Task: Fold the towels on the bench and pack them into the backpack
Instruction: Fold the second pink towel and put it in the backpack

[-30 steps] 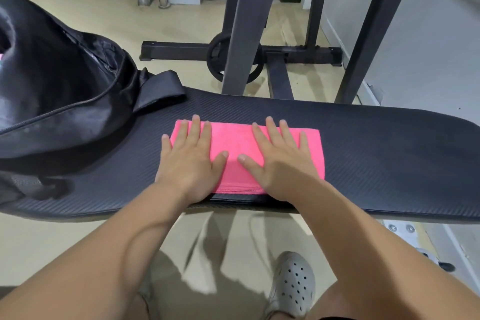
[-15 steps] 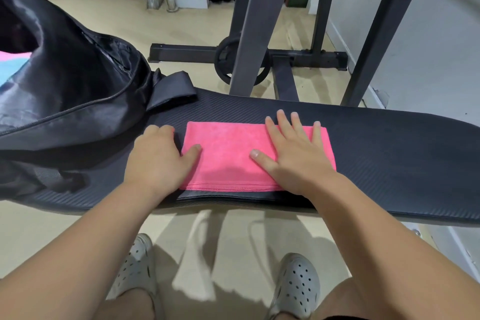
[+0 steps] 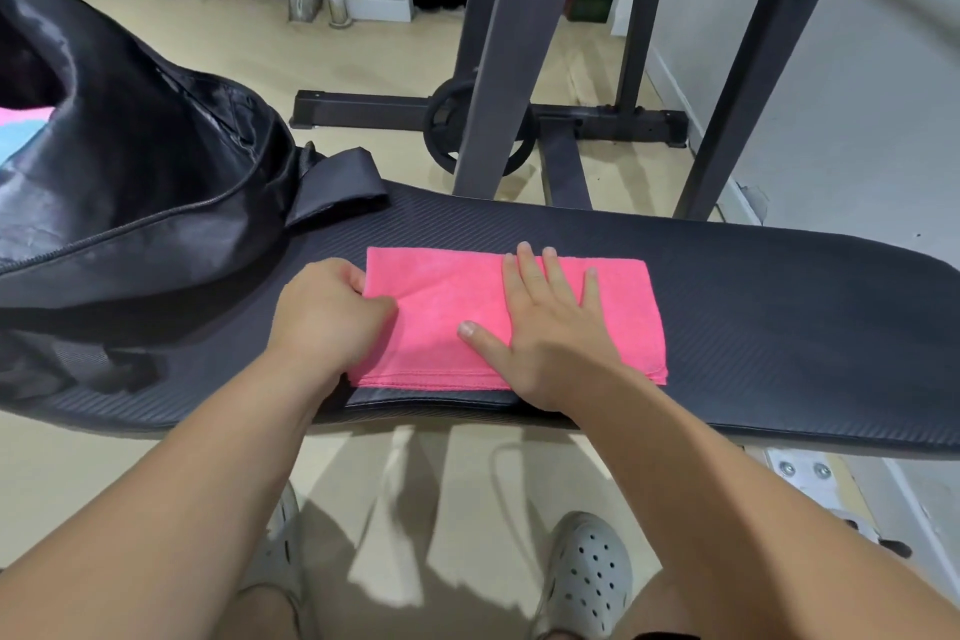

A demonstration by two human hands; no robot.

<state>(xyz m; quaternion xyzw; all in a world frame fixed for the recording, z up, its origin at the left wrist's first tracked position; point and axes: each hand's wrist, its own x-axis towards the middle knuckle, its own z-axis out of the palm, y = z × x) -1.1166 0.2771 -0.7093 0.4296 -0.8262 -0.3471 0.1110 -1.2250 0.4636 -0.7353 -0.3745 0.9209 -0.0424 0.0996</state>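
Folded pink towel (image 3: 457, 307) near the table (image 3: 779, 327) front edge. Left hand (image 3: 332, 317) pinches its left edge, fingertips hidden; right hand (image 3: 556, 338) lies flat, spread. Backpack (image 3: 130, 182) cut off left; bare table rightward.

I am looking at a home gym corner: a black padded bench (image 3: 727, 307) fills the view, and behind the bench a dark steel rack (image 3: 498, 68) with a weight plate (image 3: 447, 130) stands on pale flooring by a white wall.
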